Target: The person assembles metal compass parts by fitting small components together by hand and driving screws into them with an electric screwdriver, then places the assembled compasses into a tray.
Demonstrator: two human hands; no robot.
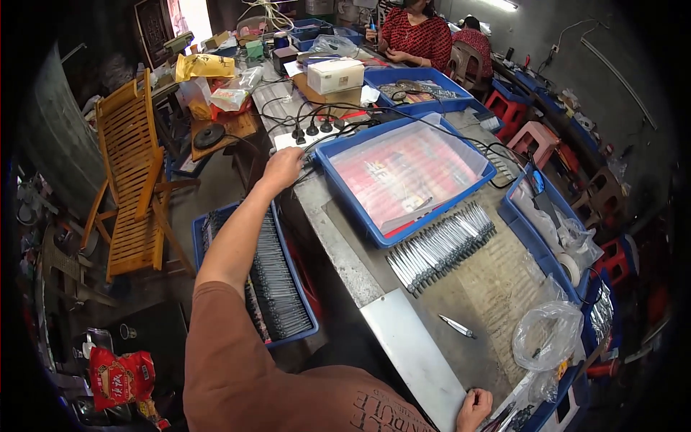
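My left hand [283, 170] reaches out to the table's left edge, fingers curled, close to the white power strip [289, 138] and the near-left corner of a blue tray [374, 232]. What it grips, if anything, is hidden. At the lower right, my right hand [475, 409] is closed beside the near end of a flat white board [414, 353]; its fingertips are tucked out of sight. One silver pen [457, 326] lies alone on the table, right of the board. A row of similar pens [443, 247] lies side by side below the tray, which holds a clear plastic sheet over red printed material.
Black cables [403, 115] run from the plugs across the trays. A blue bin [268, 263] full of dark pens sits left of the table. Plastic bags [548, 335] lie at right. Beyond are a white box [335, 75], a wooden chair [133, 180] and a seated person [417, 36].
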